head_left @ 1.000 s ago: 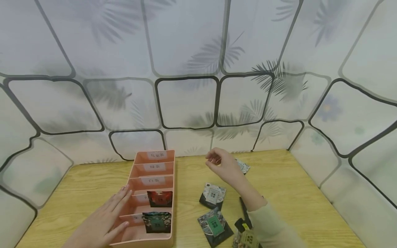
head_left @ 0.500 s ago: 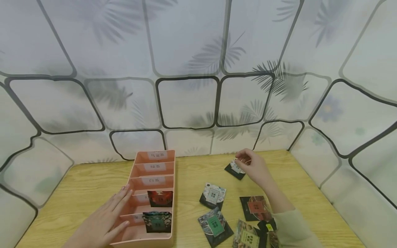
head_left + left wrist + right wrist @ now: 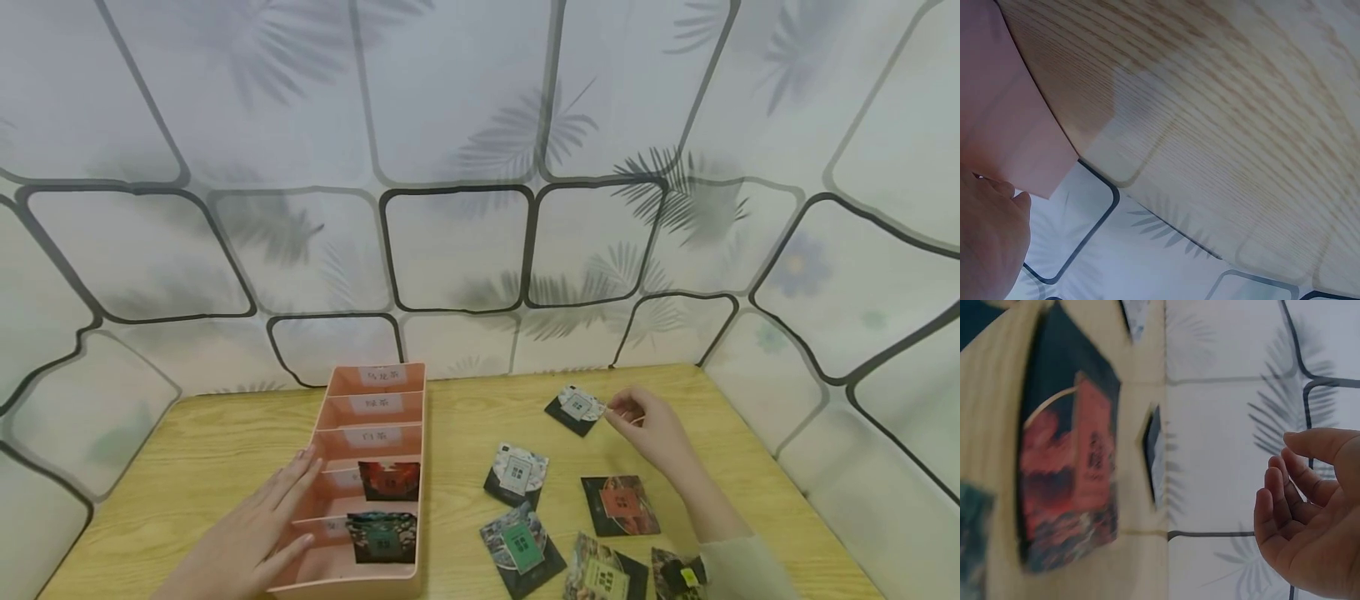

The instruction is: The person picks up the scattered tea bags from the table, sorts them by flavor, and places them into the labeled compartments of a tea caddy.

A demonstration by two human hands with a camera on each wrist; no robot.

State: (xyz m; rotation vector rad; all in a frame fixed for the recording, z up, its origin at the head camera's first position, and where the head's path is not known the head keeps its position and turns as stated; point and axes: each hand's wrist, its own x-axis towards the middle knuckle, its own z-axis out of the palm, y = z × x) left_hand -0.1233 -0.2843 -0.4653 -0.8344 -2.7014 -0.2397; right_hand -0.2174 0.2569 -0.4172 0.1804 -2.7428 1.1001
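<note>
My left hand (image 3: pixel 243 533) lies with extended fingers along the left side of a pink divided box (image 3: pixel 326 568); the left wrist view shows its fingertips at the box wall. In the box's front compartments stand a red tea sachet (image 3: pixel 390 481) and several green tea sachets (image 3: pixel 384 537). At the back right, my right hand (image 3: pixel 654 429) hovers beside a black-and-white tea sachet (image 3: pixel 576 408). Its fingers are loosely bent, and in the right wrist view nothing is between them. A red-labelled tea sachet (image 3: pixel 1066 462) lies on the table below that hand.
More sachets lie on the wooden table (image 3: pixel 720 467): a white-labelled one (image 3: pixel 516 473), a green-labelled one (image 3: pixel 521 548), a yellow-labelled one (image 3: pixel 603 575), and a dark one (image 3: pixel 677 575) partly behind the right sleeve. A patterned curtain (image 3: pixel 457 250) rises behind the table.
My right hand has moved right and away from the box, past the back black-and-white sachet, uncovering it and the red-labelled sachet. The left hand stays on the box.
</note>
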